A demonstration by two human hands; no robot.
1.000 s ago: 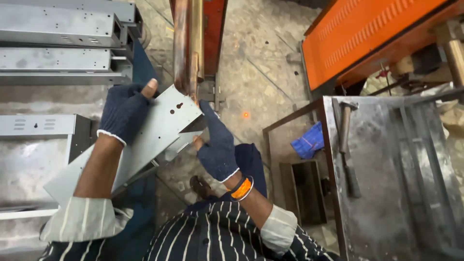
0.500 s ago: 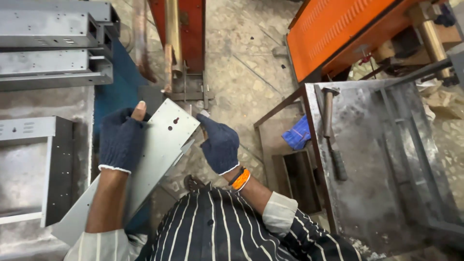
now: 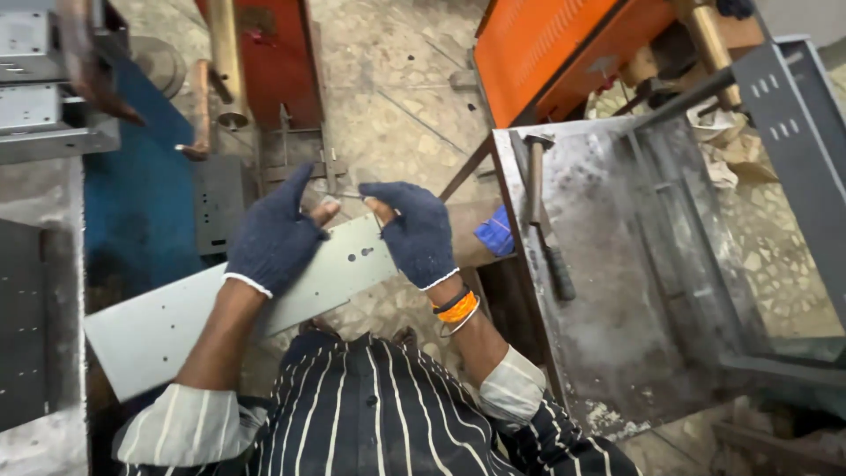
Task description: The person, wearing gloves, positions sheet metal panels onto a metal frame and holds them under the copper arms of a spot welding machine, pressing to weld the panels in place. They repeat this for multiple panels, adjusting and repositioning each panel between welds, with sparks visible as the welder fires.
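Work in hand: the person held a long grey metal panel with punched holes, across the lap, above the striped shirt.
Left hand: the left hand, in a dark blue knit glove, lay closed on the upper edge of the panel, with the fingers spread over the top face and the thumb near the holes.
Right hand: the right hand, in the same kind of glove, was closed on the right end of the panel, and the fingertips pinched the corner; an orange band sat at the wrist.
Place of the panel: it was in the air, tilted, with the right end higher and the left end low near the grey bench. It did not rest on any machine.
Done so far: the holes were already in the panel, and I judged it was picked up and under control of both hands.
Left to do: the panel was not yet set down anywhere, so placing seemed open.
Nearby: a hammer lay on the steel bench at the right, apart from the hands. A blue cloth lay just beside that bench. An orange machine stood farther away.
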